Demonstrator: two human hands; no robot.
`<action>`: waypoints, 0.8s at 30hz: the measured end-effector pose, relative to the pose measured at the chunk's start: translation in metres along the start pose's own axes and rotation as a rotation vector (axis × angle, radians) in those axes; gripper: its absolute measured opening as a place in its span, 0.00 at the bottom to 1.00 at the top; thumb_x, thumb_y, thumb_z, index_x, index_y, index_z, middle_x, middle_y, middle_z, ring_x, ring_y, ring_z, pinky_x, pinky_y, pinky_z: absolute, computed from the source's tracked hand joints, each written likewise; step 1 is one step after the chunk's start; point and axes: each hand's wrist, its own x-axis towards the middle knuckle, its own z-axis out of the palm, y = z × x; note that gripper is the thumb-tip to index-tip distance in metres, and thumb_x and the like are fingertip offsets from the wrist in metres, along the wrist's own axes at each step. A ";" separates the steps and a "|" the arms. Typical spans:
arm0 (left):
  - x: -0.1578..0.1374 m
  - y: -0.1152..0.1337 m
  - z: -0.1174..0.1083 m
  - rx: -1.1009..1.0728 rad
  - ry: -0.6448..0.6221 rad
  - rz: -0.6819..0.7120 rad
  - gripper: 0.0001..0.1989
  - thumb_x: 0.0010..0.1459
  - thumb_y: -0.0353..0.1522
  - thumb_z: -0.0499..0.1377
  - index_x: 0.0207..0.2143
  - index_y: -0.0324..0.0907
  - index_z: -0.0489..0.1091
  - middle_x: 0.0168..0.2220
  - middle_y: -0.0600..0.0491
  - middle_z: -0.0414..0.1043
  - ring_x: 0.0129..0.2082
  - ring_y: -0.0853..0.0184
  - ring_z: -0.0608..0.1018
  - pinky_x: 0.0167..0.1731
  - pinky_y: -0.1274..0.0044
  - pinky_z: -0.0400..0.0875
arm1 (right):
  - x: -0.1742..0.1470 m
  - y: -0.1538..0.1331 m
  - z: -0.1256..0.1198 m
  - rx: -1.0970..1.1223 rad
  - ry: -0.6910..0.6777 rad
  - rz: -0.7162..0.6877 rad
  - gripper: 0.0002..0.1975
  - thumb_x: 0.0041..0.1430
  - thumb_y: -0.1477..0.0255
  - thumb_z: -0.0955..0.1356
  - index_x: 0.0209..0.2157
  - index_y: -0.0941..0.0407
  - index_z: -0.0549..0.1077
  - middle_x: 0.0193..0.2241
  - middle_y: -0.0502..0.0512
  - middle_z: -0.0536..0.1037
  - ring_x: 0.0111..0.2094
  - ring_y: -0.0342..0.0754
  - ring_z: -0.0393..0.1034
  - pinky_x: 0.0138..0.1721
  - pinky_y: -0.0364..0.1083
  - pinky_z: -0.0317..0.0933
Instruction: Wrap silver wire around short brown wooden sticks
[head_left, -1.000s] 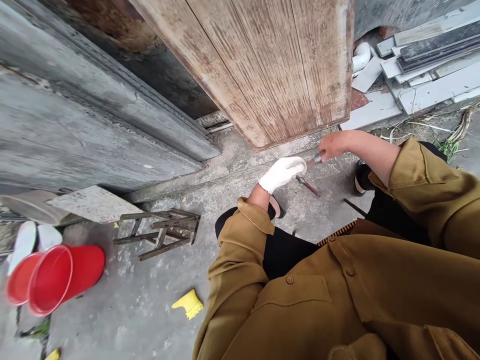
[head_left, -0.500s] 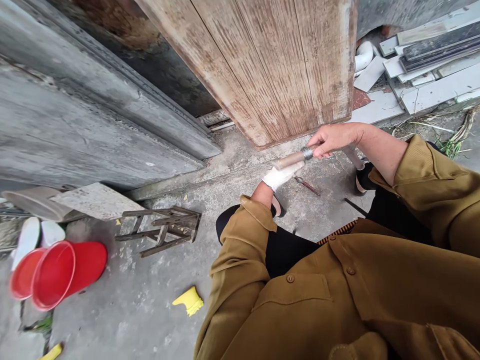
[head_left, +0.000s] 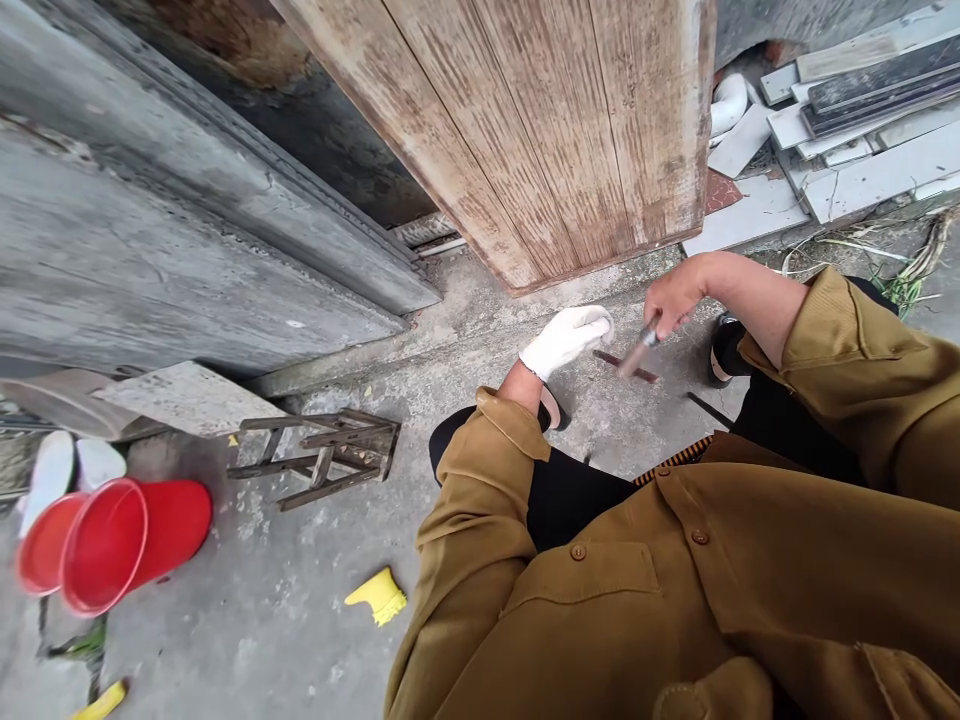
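My left hand (head_left: 568,338), in a white glove, is above the concrete beside the foot of the wooden door panel (head_left: 555,150). Its fingers are curled together, and whether anything lies inside them is hidden. In my bare right hand (head_left: 673,297) is a wooden-handled tool (head_left: 637,356) with a grey metal wrapping, pointing down and smeared by motion. Its kind is unclear. Below, a thin dark-red-handled tool (head_left: 646,376) lies on the ground, partly behind the held one.
A small wooden stool (head_left: 330,455) lies on its side at left, near red buckets (head_left: 105,550). Yellow pieces (head_left: 381,596) lie on the floor. Stacked boards (head_left: 877,130) and a white pipe (head_left: 727,105) are at upper right. Grey wooden boards (head_left: 187,240) line the left.
The wooden-handled tool has swung from lying across my left glove to pointing down, away from it. My right hand has moved slightly right and down; the gloved fingers have curled.
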 end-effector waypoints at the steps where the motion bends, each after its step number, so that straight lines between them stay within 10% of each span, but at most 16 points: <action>1: 0.001 -0.001 -0.002 0.005 0.019 -0.002 0.24 0.57 0.51 0.63 0.29 0.37 0.70 0.25 0.54 0.68 0.21 0.76 0.63 0.22 0.79 0.56 | -0.005 -0.001 0.001 0.049 -0.108 -0.084 0.12 0.56 0.64 0.73 0.37 0.58 0.80 0.27 0.52 0.75 0.31 0.46 0.69 0.36 0.46 0.61; 6: 0.011 -0.019 -0.007 0.024 0.228 0.041 0.25 0.53 0.53 0.64 0.30 0.39 0.70 0.26 0.52 0.70 0.24 0.71 0.69 0.26 0.77 0.63 | -0.025 -0.005 -0.008 0.323 0.191 -0.347 0.15 0.59 0.58 0.70 0.37 0.56 0.77 0.28 0.50 0.75 0.30 0.43 0.67 0.35 0.44 0.61; 19: 0.008 -0.022 0.003 0.042 -0.050 -0.029 0.24 0.59 0.51 0.60 0.33 0.37 0.73 0.23 0.54 0.67 0.20 0.73 0.66 0.22 0.80 0.59 | 0.002 0.002 -0.011 0.208 0.757 0.065 0.18 0.64 0.58 0.66 0.43 0.58 0.76 0.36 0.60 0.78 0.40 0.54 0.73 0.40 0.49 0.62; 22: 0.005 -0.018 0.002 0.044 -0.083 -0.033 0.22 0.59 0.49 0.60 0.32 0.36 0.73 0.24 0.53 0.68 0.21 0.74 0.65 0.22 0.80 0.58 | 0.003 0.005 -0.010 -0.039 0.660 0.206 0.15 0.61 0.62 0.69 0.42 0.60 0.78 0.37 0.63 0.78 0.43 0.57 0.73 0.42 0.51 0.61; 24: 0.003 -0.015 0.001 0.048 -0.064 -0.032 0.21 0.58 0.47 0.61 0.31 0.36 0.72 0.24 0.54 0.67 0.21 0.75 0.64 0.23 0.80 0.58 | 0.000 0.006 -0.007 -0.089 0.360 0.177 0.12 0.59 0.65 0.71 0.38 0.60 0.79 0.33 0.61 0.78 0.39 0.54 0.73 0.40 0.50 0.61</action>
